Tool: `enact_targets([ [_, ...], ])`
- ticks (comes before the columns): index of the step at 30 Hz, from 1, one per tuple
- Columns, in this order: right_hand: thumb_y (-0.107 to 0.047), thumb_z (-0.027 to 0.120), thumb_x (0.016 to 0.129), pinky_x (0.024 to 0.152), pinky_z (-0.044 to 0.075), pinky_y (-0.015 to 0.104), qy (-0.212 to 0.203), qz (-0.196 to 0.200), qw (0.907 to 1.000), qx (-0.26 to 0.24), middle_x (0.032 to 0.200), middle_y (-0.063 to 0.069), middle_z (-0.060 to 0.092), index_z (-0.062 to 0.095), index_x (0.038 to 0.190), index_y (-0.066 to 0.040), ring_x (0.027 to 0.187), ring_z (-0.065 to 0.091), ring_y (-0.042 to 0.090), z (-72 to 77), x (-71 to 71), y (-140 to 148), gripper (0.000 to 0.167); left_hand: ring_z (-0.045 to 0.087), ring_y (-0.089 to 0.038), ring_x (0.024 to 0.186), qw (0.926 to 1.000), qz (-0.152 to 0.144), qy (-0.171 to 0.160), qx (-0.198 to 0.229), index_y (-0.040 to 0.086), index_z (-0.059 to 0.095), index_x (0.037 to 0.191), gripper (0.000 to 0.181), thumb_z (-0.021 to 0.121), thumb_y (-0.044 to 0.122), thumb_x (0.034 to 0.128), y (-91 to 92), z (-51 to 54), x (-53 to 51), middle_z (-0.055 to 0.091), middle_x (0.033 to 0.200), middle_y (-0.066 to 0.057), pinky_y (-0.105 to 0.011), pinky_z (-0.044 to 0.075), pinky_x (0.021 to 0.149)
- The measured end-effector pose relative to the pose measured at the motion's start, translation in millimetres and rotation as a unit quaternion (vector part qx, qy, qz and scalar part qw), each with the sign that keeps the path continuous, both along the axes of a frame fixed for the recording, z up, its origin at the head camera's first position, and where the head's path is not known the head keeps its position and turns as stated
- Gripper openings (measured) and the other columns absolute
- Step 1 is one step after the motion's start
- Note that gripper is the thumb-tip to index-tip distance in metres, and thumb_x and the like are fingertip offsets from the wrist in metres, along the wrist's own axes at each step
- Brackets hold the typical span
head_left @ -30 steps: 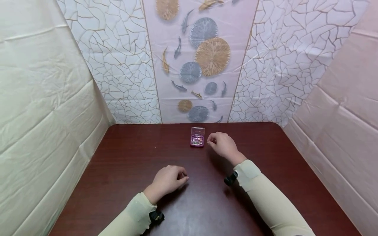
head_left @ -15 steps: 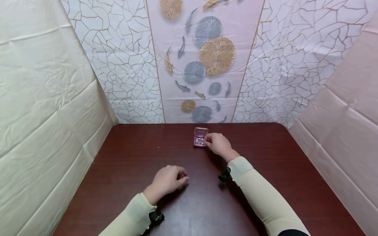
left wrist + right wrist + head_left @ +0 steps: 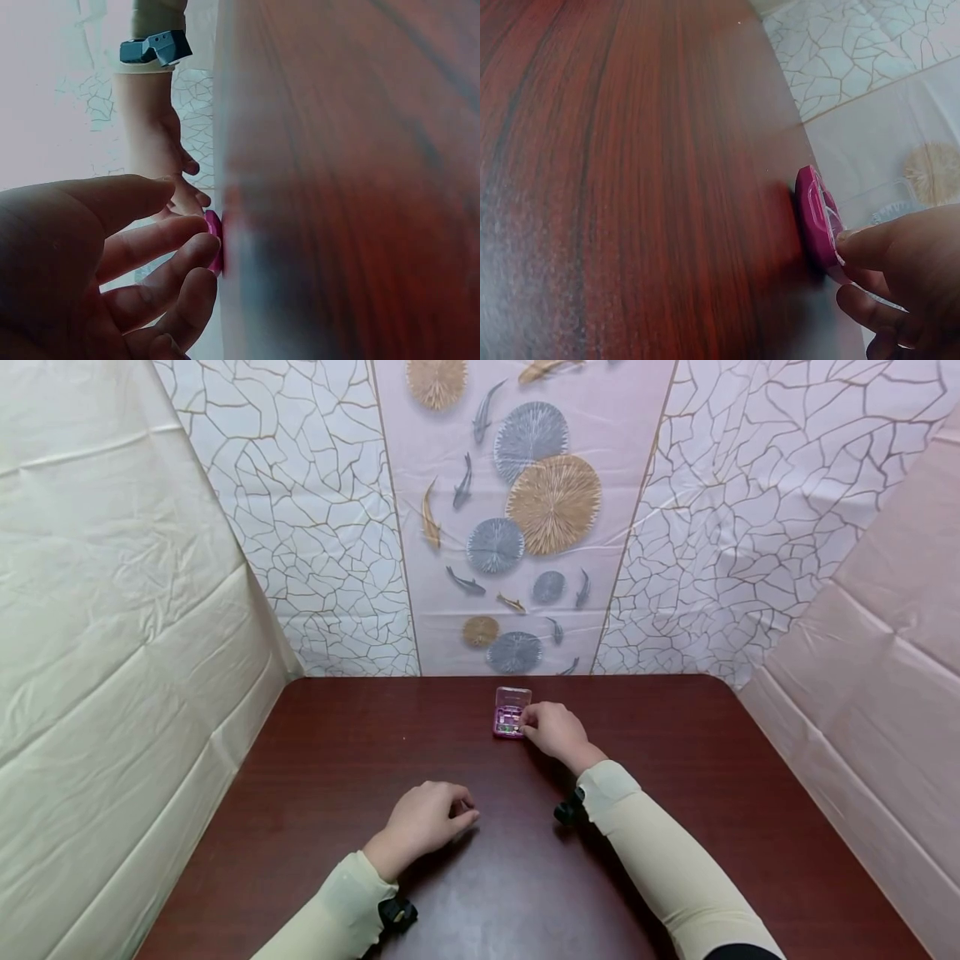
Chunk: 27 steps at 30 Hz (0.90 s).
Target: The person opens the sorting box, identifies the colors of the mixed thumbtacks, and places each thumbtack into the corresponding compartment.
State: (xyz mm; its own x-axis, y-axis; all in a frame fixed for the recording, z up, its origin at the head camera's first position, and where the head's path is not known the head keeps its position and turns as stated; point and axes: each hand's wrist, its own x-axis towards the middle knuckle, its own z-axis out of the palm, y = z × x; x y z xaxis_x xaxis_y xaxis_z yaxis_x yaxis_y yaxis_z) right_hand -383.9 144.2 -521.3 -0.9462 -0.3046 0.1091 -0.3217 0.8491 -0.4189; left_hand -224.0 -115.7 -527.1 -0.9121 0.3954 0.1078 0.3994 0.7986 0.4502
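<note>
A small magenta case (image 3: 506,723) stands near the table's far edge, its clear lid (image 3: 513,696) tipped up at the back. Several tiny coloured pieces lie in its compartments, too small to make out. At its right side my right hand (image 3: 561,732) has bent fingers, with the tips over the case's edge. The right wrist view puts the thumb (image 3: 864,246) against the case's open side; whether anything is pinched is hidden. My left hand (image 3: 422,823) rests nearer, loosely curled and holding nothing, apart from the case.
The dark red-brown table (image 3: 360,735) reaches back to a patterned cloth wall (image 3: 337,527). Pale cloth hangs on the left (image 3: 112,652) and right sides. Each wrist wears a black camera mount, such as the right mount (image 3: 570,807).
My right hand has moved left to the case's right edge and has stayed there over the last half second. The left hand has kept still. The head view has shifted slightly.
</note>
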Motion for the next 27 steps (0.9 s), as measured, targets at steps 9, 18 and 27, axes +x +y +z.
enact_targets([
  [9,-0.025,0.079,0.104,0.087,0.059,0.05,0.01,0.002,0.9995,-0.029,0.104,0.0,0.076,0.082,0.105,-0.019,0.096,0.072,0.022,-5.5,3.3,11.0,0.006,0.061,0.0,0.069,1.0,0.002,0.004,0.001,0.024,0.084,0.101,0.007,0.081,0.031,0.1013,2.0,-0.6,-2.1,0.07,0.081,0.018,-0.031,0.054,0.067],
  [18,-0.028,0.076,0.105,0.086,0.059,0.05,0.016,-0.011,0.9984,-0.053,0.102,-0.001,0.076,0.082,0.108,-0.02,0.094,0.071,0.022,-2.3,19.0,36.9,0.01,0.067,-0.011,0.083,0.999,0.018,0.037,-0.021,0.023,0.083,0.106,0.01,0.083,0.031,0.1001,0.5,-2.8,-14.2,0.071,0.095,0.008,-0.039,0.057,0.076],
  [27,-0.026,0.076,0.106,0.088,0.06,0.05,0.008,-0.01,0.9977,-0.067,0.103,0.0,0.079,0.082,0.109,-0.017,0.094,0.073,0.022,-0.7,33.8,46.1,0.011,0.07,-0.012,0.085,0.9992,0.026,0.029,-0.002,0.024,0.082,0.111,0.013,0.08,0.034,0.1027,1.6,6.5,-48.8,0.074,0.099,0.009,-0.039,0.058,0.076],
])
